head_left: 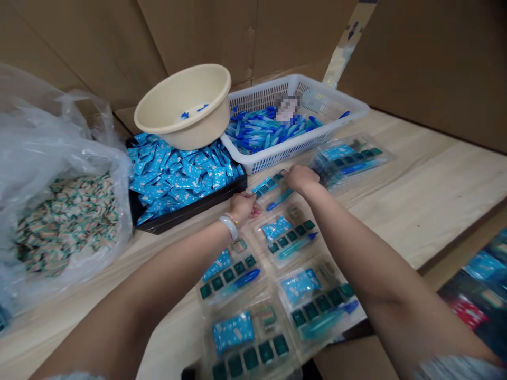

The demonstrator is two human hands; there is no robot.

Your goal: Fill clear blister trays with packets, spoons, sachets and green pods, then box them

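Both my hands rest on a clear plastic blister tray point(273, 194) at the far end of a row of trays on the wooden table point(428, 200). My left hand point(243, 206), with a white bracelet on its wrist, pinches the tray's left edge with closed fingers. My right hand point(301, 178) presses its fingers down on the tray's far end, by a strip of dark green squares point(268, 184). A blue pen-like tool point(279, 200) lies in that tray. Nearer to me lie several filled trays point(285, 236), each with a blue packet, green squares and a blue tool.
A cream bowl point(184, 105) sits on a black tray of blue packets point(178, 177). A white basket point(301, 119) holds blue tools. A stack of filled trays point(348, 157) lies beside it. A clear bag point(59, 211) of green-and-red packets lies on the left. Cardboard walls stand behind.
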